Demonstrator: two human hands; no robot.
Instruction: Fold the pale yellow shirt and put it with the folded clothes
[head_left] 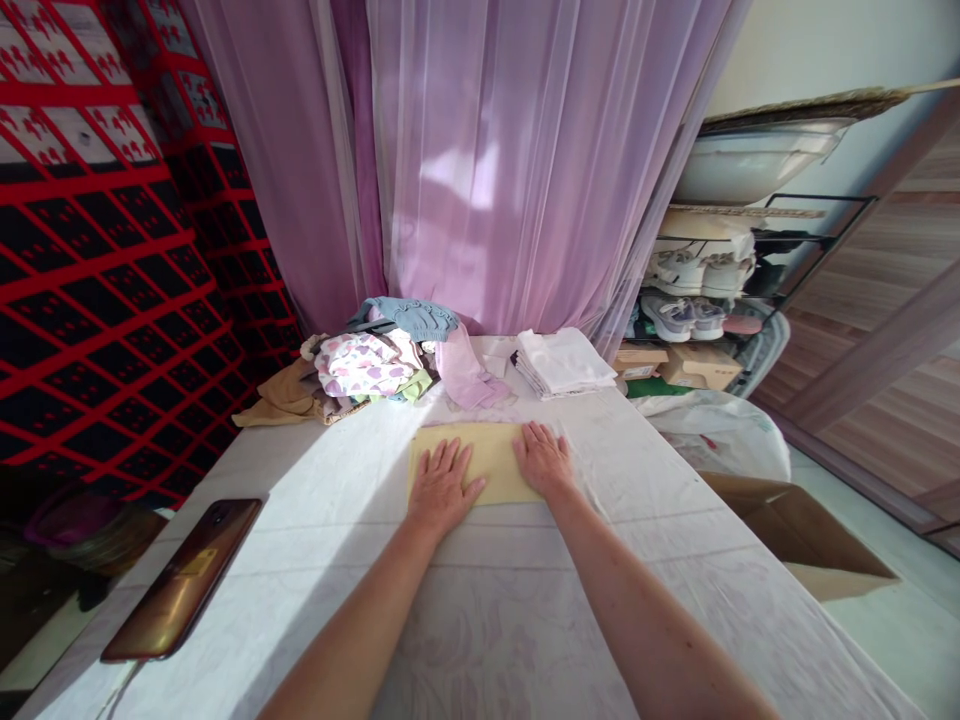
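Note:
A yellow cloth (495, 465), folded into a flat rectangle, lies on the white-covered table (495, 610). My left hand (442, 487) rests flat on its left half with fingers spread. On the right end of the cloth lies my right hand (545, 462), palm down and fingers stretched out. Behind the cloth a pink garment (469, 370) hangs off a heap of crumpled clothes (367, 365). A neat stack of folded white cloths (564, 362) sits at the back right.
A phone (187, 580) with a cable lies at the table's left edge. Purple curtains (510, 170) hang behind the table. To the right stand a rack with shoes (682, 315) and an open cardboard box (795, 530) on the floor.

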